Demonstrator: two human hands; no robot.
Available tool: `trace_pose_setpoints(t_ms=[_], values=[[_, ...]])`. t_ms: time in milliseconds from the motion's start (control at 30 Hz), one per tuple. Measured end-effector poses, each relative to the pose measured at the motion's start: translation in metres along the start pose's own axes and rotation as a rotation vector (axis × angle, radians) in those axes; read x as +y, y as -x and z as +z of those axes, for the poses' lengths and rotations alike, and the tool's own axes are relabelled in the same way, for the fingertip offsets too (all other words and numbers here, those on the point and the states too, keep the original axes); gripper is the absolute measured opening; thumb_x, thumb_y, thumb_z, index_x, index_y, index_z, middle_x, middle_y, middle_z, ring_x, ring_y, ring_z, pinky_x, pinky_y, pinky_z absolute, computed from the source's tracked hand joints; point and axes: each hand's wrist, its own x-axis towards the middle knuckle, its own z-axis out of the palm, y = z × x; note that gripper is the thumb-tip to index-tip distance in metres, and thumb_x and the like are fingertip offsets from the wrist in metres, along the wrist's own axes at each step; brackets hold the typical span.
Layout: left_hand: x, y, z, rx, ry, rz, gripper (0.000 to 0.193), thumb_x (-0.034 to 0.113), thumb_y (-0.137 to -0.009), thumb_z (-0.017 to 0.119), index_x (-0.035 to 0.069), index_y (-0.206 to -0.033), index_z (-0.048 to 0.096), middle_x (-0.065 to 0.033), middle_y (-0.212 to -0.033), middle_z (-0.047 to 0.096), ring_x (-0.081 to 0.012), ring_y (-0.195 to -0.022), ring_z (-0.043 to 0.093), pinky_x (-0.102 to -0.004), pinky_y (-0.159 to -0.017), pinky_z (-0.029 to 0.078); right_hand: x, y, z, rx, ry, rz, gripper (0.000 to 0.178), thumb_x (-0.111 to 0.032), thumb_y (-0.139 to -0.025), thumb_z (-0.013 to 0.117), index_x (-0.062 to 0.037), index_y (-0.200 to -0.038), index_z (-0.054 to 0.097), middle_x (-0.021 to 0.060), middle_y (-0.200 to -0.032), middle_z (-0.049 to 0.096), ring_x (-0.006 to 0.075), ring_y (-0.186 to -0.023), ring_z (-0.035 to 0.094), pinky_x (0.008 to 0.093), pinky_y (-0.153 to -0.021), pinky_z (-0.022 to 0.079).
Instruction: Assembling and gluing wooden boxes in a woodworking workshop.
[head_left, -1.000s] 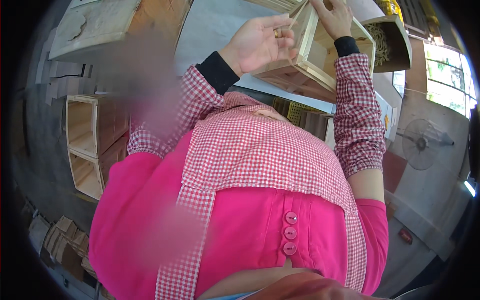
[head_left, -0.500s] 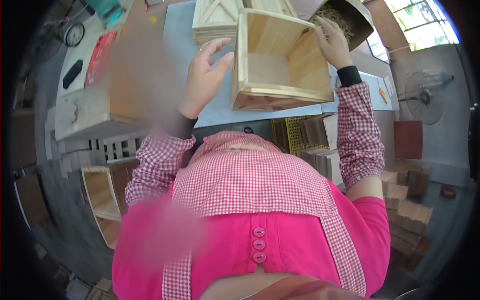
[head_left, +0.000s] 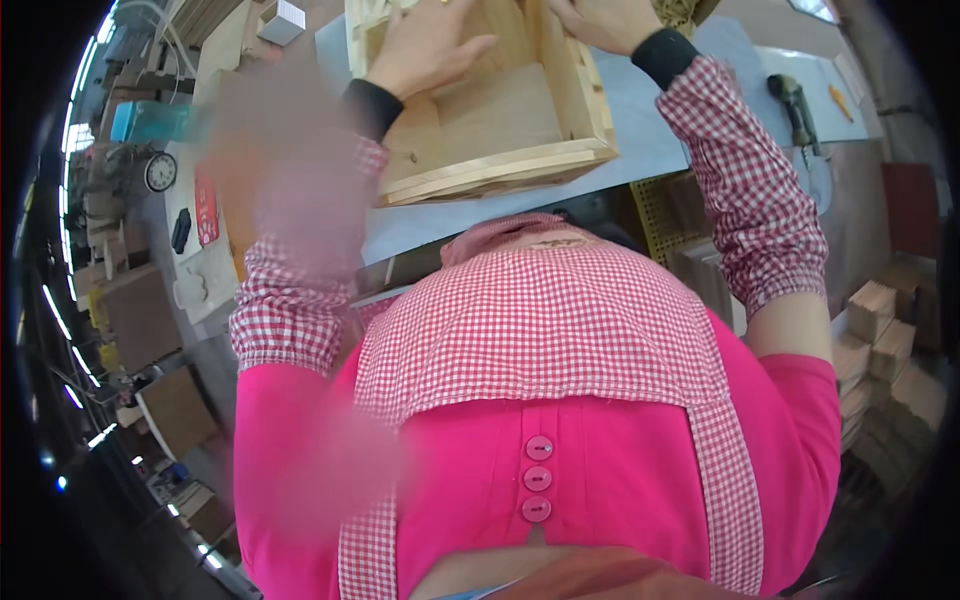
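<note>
An open wooden box of pale wood lies on the blue-grey table cover at the top of the view, its inside facing me. My left hand reaches over its left part, with the thumb stretched out and apart from the fingers. At the far right wall, my right hand grips the box, its thumb near the wall's inner side. The picture's upper edge cuts off the far end of the box and some fingertips. Just beyond my right hand is part of a container of small wooden pieces.
To the right on the table lie a dark green power drill and an orange-handled tool. A clock and a red package are at left. Stacked wooden blocks stand low at right, and a yellow perforated crate sits below the table edge.
My view has shifted, and the box appears higher and turned. My left hand has moved from beside the box to over it. My right hand stays at its far right side.
</note>
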Motion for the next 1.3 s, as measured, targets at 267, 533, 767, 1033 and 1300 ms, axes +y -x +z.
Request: trace_pose_setpoints(t_ms=[267,533,767,1033,1300], values=[[0.063,0.008,-0.033,0.003,0.264,-0.015,0.062,0.032,-0.089,0.06,-0.003,-0.135,0.04,-0.0299,-0.137,0.039,-0.041,-0.129,0.037,-0.0418,-0.108,0.03,0.027,0.036,0.032,0.099,-0.146,0.288,0.032,-0.023,-0.091,0.047,-0.0012,-0.113,0.056,0.0209,-0.074,0.062,0.0365,-0.065,0.062,0.0427,-0.061,0.05],[0.145,0.053,-0.015,-0.24,-0.08,0.268,0.069,0.044,-0.081,0.061,0.014,-0.14,0.04,-0.0053,-0.15,0.032,-0.0338,-0.14,0.024,-0.0623,-0.106,0.022,0.059,0.13,0.07,0.141,-0.686,0.708,0.033,-0.031,-0.093,0.048,-0.0005,-0.096,0.062,0.0164,-0.076,0.064,0.0257,-0.068,0.064,0.032,-0.065,0.05],[0.142,0.048,-0.025,-0.236,0.189,0.104,0.066,0.036,-0.082,0.063,0.012,-0.14,0.041,-0.0088,-0.15,0.031,-0.036,-0.14,0.023,-0.0573,-0.11,0.019,0.081,0.083,0.094,0.307,-0.616,0.433,0.036,-0.029,-0.096,0.05,0.0041,-0.101,0.063,0.0104,-0.086,0.067,0.0151,-0.07,0.065,0.0269,-0.062,0.051],[0.138,0.053,-0.018,-0.054,0.263,-0.131,0.066,0.041,-0.083,0.062,0.014,-0.14,0.042,-0.0143,-0.149,0.031,-0.039,-0.139,0.024,-0.0558,-0.108,0.021,0.099,0.103,0.122,-0.39,-0.633,0.864,0.036,-0.033,-0.091,0.055,0.0021,-0.085,0.061,0.0073,-0.068,0.062,0.0134,-0.059,0.061,0.0283,-0.051,0.048],[0.14,0.052,-0.009,-0.194,0.04,-0.085,0.07,0.049,-0.081,0.062,0.016,-0.14,0.042,-0.0144,-0.147,0.034,-0.0396,-0.136,0.028,-0.0563,-0.106,0.025,0.081,0.18,0.152,-0.108,-0.123,0.596,0.036,-0.035,-0.092,0.056,-0.0008,-0.08,0.058,0.0068,-0.07,0.063,0.0134,-0.057,0.058,0.029,-0.051,0.046]])
